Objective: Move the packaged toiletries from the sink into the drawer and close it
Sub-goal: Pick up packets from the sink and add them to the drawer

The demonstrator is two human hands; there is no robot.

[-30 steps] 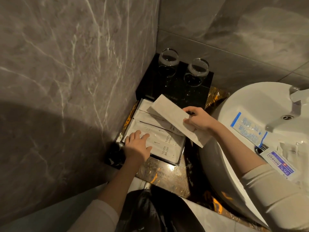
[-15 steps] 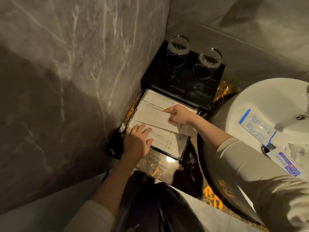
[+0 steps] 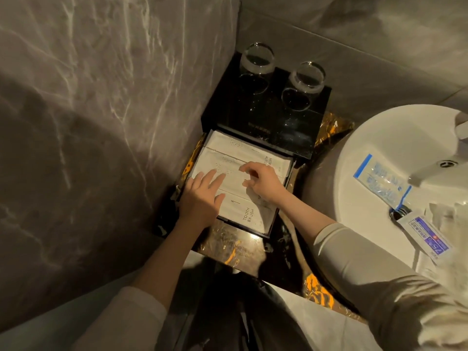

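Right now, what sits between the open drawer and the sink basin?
In the head view, only dark gold-veined countertop lies between drawer and sink, crossed by the right forearm.

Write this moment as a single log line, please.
drawer: open, toothbrush packets inside | left hand: flat on packets | right hand: above packets, empty | sink: two packets left

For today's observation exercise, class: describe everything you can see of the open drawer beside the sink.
The drawer is a shallow black tray, pulled out toward the viewer from a glossy black box that carries two upturned glasses. It sits on a dark marbled counter in the wall corner. Flat pale packets, some printed TOOTH BRUSH, lie overlapping inside. The left hand rests flat on them; the right hand hovers over them, fingers bent.
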